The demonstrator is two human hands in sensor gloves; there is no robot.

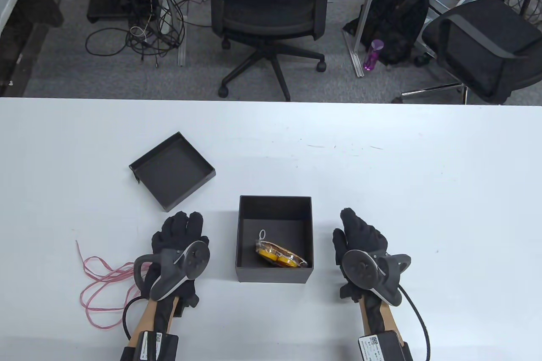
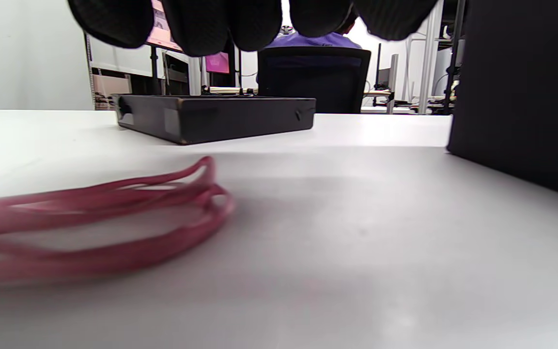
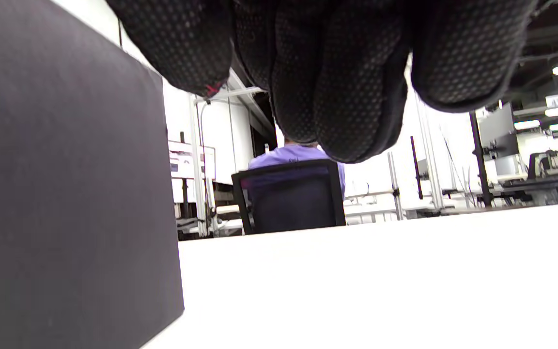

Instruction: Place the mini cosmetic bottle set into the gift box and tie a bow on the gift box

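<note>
A black open gift box (image 1: 275, 204) stands on the white table, and the mini cosmetic bottle set (image 1: 279, 254), yellow bottles in a clear pouch, lies inside it at the near right. The box's lid (image 1: 171, 171) lies upturned to the far left. A pink ribbon (image 1: 101, 279) lies in loose loops at the near left. My left hand (image 1: 180, 232) rests flat on the table left of the box, holding nothing. My right hand (image 1: 360, 232) rests flat to the box's right, fingers relaxed. In the left wrist view the ribbon (image 2: 114, 228), lid (image 2: 216, 116) and box wall (image 2: 521, 92) show.
The table's far edge (image 1: 271, 100) borders a floor with office chairs (image 1: 271, 9), a backpack (image 1: 396, 14) and cables. A seated person in a purple shirt (image 3: 291, 155) shows far behind in the wrist views. The box wall (image 3: 66, 194) fills the left of the right wrist view.
</note>
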